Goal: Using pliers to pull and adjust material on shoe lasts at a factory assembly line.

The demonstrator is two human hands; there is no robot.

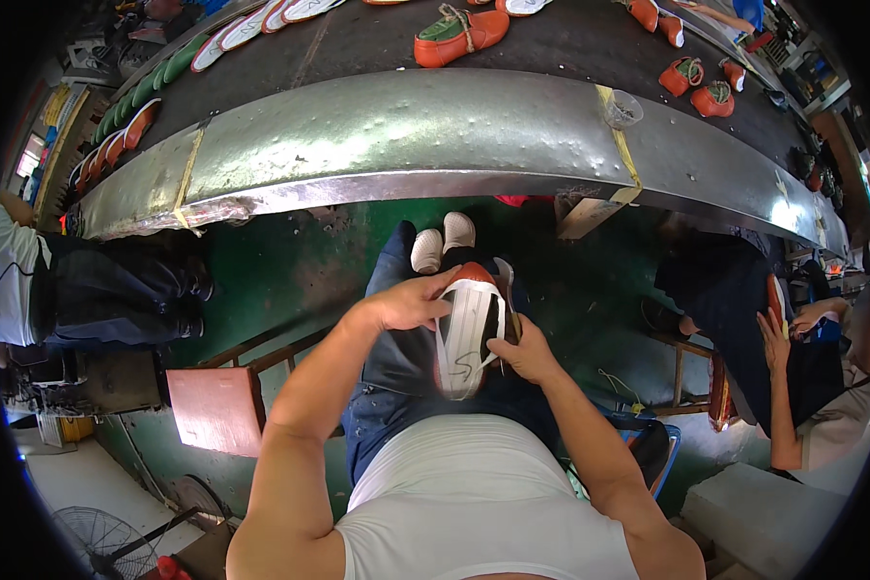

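I sit with an orange shoe [469, 333] turned sole-up on my lap, its white insole board facing me, with a pen mark near its heel end. My left hand [406, 302] grips the shoe's left side near the toe. My right hand [520, 350] holds the right edge, fingers curled at the rim. My white-shoed feet [443, 242] rest on the green floor below.
A long metal-edged conveyor [406, 135] runs across the top, carrying orange and green shoes [459, 34] and soles [145, 92]. A seated person [116, 290] is at left, another person [783, 358] holding a shoe at right. A wooden stool [217, 406] stands left of my legs; a fan [106, 541] sits lower left.
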